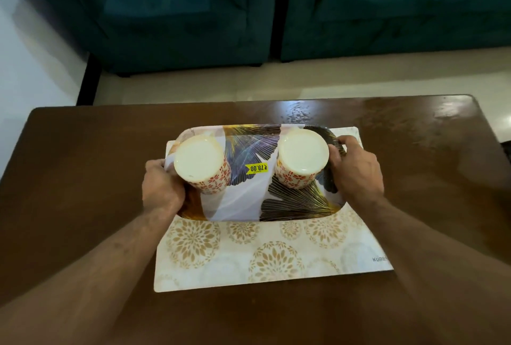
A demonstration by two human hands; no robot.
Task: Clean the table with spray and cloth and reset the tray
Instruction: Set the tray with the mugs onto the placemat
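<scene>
A leaf-patterned tray [243, 198] with a yellow price sticker is over the white and gold placemat [249, 256] on the brown table [83, 178]. Two upside-down cups with red flower print stand on it, the left cup [200, 165] and the right cup [302, 160]. My left hand [161, 188] grips the tray's left end. My right hand [356, 169] grips its right end. I cannot tell whether the tray rests on the mat or is held just above it. No spray bottle or cloth is in view.
The table's far right part [387, 120] shows wet streaks and droplets. Beyond the table lie a pale tiled floor [249, 82] and a teal sofa [193, 12]. A black stand leg [88, 79] stands at the far left.
</scene>
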